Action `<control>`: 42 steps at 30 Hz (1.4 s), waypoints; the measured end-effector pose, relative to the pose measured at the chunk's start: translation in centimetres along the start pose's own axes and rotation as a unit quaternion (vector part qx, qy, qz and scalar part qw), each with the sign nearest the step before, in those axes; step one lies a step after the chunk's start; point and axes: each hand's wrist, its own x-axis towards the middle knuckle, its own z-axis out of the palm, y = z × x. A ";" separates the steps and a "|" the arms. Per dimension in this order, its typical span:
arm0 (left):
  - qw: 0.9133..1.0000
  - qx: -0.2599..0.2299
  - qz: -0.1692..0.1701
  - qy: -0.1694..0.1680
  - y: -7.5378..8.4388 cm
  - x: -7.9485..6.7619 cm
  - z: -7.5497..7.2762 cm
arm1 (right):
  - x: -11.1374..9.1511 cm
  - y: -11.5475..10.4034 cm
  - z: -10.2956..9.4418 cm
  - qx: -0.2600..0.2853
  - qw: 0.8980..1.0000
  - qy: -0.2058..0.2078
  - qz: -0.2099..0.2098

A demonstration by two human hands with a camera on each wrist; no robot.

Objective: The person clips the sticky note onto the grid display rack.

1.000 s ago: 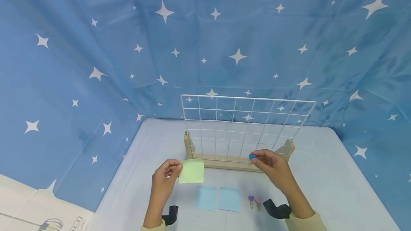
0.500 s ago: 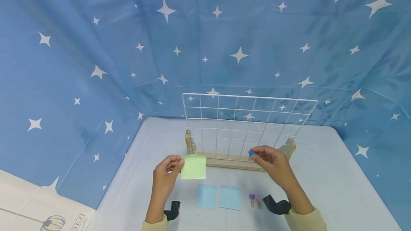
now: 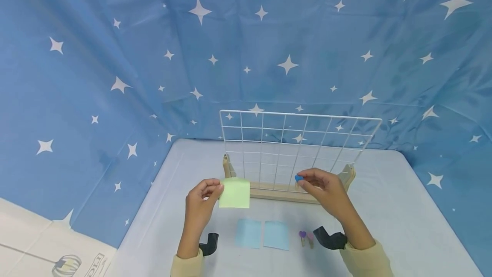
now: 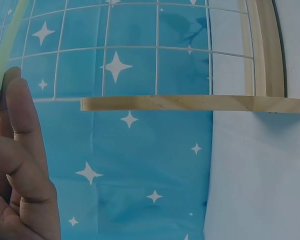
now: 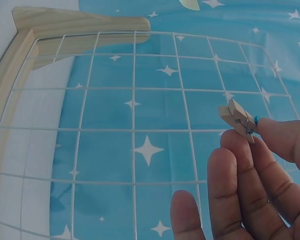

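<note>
My left hand pinches a light green paper note by its left edge, between thumb and fingers, in front of the grid's lower left. In the left wrist view the note appears edge-on at the far left. My right hand pinches a small wooden clothespin with a blue heart, near the grid's lower right. The right wrist view shows the clothespin pointing toward the grid, its jaws close together. A white wire grid stands in a wooden stand behind both hands.
Two light blue paper notes lie side by side on the white table. To their right lie a purple heart clothespin and a pink heart clothespin. A blue starry curtain hangs behind the table.
My left hand has risen slightly and shifted right with the green note. My right hand has lifted slightly with the blue heart clothespin. The whole head view has shifted a little.
</note>
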 end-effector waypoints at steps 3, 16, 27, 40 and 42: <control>1.000 0.000 0.002 0.001 0.2 0.2 0.1 | 0.2 -0.3 -0.1 -0.008 1.000 -0.001 0.002; 1.000 -0.007 0.018 -0.005 0.9 0.7 0.3 | 0.8 -1.2 -0.4 0.001 1.000 -0.009 0.001; 1.000 -0.005 0.012 -0.008 1.2 1.1 0.2 | 1.5 -1.3 -0.1 0.002 1.000 -0.009 -0.001; 0.999 -0.018 0.027 -0.009 1.5 1.8 0.4 | 2.5 -1.3 -0.4 0.005 1.000 -0.010 -0.002; 0.999 -0.019 0.028 -0.008 1.6 1.9 0.4 | 2.6 -1.4 -0.4 0.002 1.000 -0.012 0.004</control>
